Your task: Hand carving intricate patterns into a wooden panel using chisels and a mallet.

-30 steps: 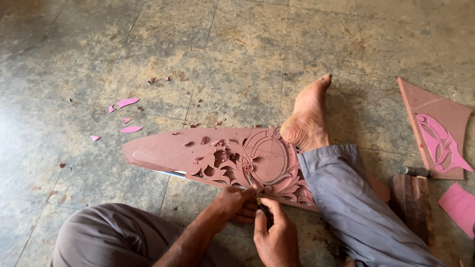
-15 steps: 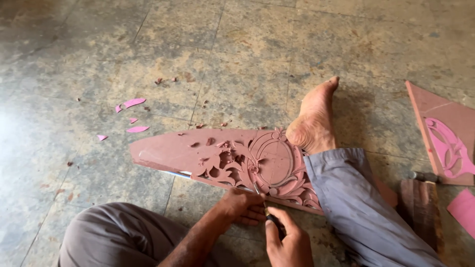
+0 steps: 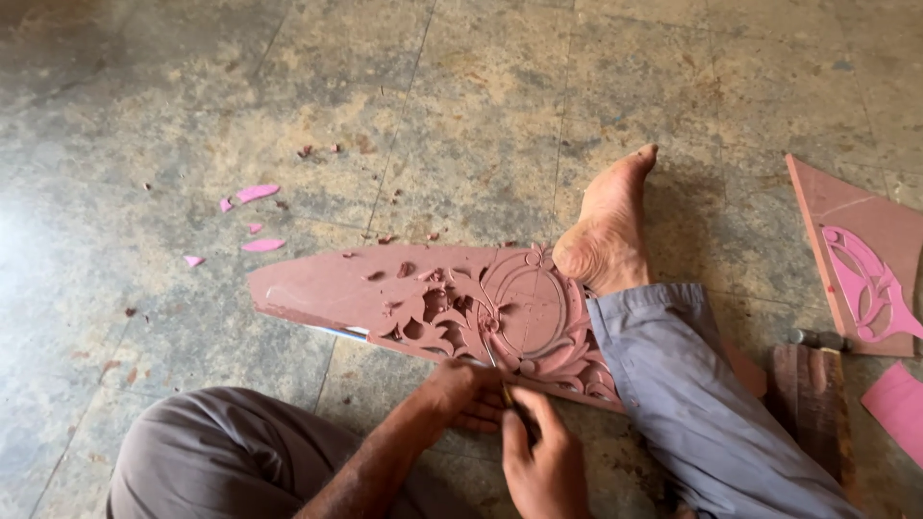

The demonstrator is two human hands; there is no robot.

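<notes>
Carved panel (image 3: pixel 461 308) flat on the floor (image 3: pixel 461 106), pinned under the foot (image 3: pixel 611 235); scrollwork cut through around the oval, pointed left end uncut. Left hand (image 3: pixel 461 394) pressed at the near edge, right hand (image 3: pixel 543 466) clenched on a thin blade (image 3: pixel 492 358). Pink offcuts (image 3: pixel 255 216) scattered nearby.

pink offcuts (image 3: pixel 258 193) scattered on the worn stone floor (image 3: pixel 461 106), second carved panel (image 3: pixel 865 264) off right, wooden block (image 3: pixel 812 404) beside it

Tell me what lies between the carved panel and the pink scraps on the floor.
Head view: mostly bare stone floor between the carved panel and the pink scraps, plus a few small dark crumbs near the panel's top edge.
</notes>
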